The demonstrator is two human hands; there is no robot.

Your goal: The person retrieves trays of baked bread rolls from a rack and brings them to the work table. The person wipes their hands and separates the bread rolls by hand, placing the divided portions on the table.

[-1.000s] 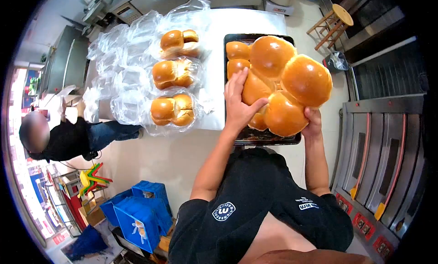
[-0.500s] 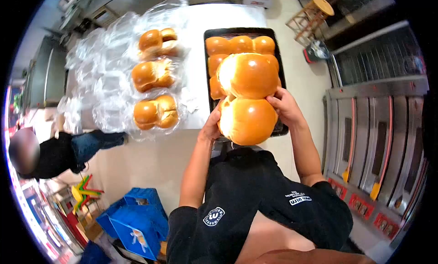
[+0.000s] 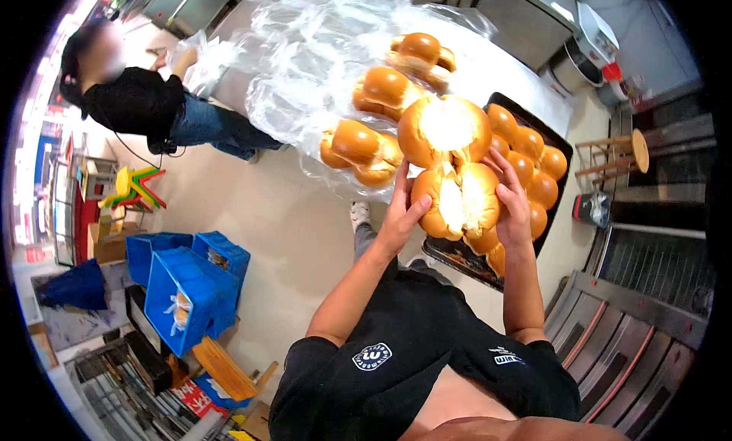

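Observation:
A joined cluster of glossy golden bread buns [image 3: 454,166], with pale torn sides, is held up in front of me. My left hand [image 3: 402,218] grips its left side and my right hand [image 3: 512,204] its right side, fingers closed around the lower buns. Behind my right hand lies a black baking tray [image 3: 457,262] with rows of joined buns [image 3: 528,143]. Left of the held cluster, three other bun clusters [image 3: 381,90] rest on clear plastic bags [image 3: 305,75] spread over the white table [image 3: 526,67].
Across the table's left end a person [image 3: 137,109] in black handles a clear plastic bag [image 3: 213,63]. Blue crates [image 3: 194,292] stand on the floor at lower left. On the right are a wooden stool [image 3: 639,151], a small bin [image 3: 592,210] and a metal oven [image 3: 633,349].
My view has turned left, and the held buns have swung from over the tray toward the bagged buns. They have tipped, showing their pale torn sides. The person now has a bag in hand.

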